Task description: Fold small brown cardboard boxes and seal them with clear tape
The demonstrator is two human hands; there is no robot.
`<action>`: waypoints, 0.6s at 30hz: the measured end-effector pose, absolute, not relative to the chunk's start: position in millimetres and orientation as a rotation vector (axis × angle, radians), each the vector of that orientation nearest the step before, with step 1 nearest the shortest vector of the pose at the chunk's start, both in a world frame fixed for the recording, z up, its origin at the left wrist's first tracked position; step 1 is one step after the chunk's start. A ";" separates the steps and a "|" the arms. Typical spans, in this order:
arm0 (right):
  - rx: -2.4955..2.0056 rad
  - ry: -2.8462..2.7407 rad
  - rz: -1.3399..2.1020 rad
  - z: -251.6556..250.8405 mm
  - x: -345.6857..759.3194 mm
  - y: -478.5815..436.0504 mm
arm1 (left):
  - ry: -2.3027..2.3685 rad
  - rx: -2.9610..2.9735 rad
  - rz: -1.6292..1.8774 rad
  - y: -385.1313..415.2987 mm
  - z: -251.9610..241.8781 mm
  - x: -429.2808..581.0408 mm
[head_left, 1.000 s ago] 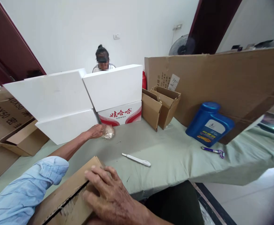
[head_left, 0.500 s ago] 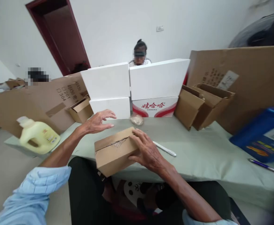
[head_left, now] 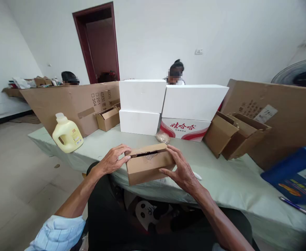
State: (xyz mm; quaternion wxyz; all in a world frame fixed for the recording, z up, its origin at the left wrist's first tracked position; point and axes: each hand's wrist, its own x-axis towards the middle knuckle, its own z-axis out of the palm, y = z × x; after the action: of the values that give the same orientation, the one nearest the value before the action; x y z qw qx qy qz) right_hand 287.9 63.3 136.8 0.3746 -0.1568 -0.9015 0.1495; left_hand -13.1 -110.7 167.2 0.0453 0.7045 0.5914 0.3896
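Observation:
In front of me a small brown cardboard box [head_left: 149, 169] rests at the table's near edge, with a dark gap between its top flaps. My right hand [head_left: 183, 170] grips its right end, fingers over the top and thumb on the near side. At the opposite end, my left hand [head_left: 113, 160] holds the upper left corner between fingers and thumb. Partly hidden behind my right hand lies a white pen-like tool [head_left: 197, 176]. Just beyond the box is a small clear plastic-wrapped bundle [head_left: 162, 137] whose contents I cannot make out.
White boxes [head_left: 142, 96] are stacked across the back of the green-covered table [head_left: 221, 181]. A yellow jug [head_left: 68, 136] stands left, with a small open carton [head_left: 108, 118] behind it. Open cartons [head_left: 221, 134], a blue jug [head_left: 296, 174] and a purple pen [head_left: 296, 206] are right. Two people sit beyond.
My left hand has come down from the air onto the box's left end. The box has turned more square to me, its top gap looks wider, and the view has shifted left.

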 end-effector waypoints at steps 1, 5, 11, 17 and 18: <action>-0.405 -2.282 0.387 134.7 289.5 62.1 | 1.820 2.158 1.217 -110.3 164.5 -12.2; -0.435 -2.169 0.406 124.3 295.9 63.2 | 1.944 2.068 1.419 -106.8 153.0 -10.4; -0.501 -2.164 0.453 125.3 305.7 63.0 | 1.812 2.334 1.526 -101.4 145.1 -12.7; -0.240 -2.401 0.490 155.7 308.0 47.9 | 1.867 2.406 0.864 -116.4 164.2 -13.3; -0.161 -2.479 0.465 161.9 306.7 46.8 | 1.869 2.387 0.746 -118.2 168.9 -12.2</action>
State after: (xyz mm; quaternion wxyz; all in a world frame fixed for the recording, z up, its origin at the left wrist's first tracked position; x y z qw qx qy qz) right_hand 306.7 46.8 161.9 0.3025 -0.0607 -0.9349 0.1755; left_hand -12.2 -118.2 168.9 0.0097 0.7646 0.5985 0.2390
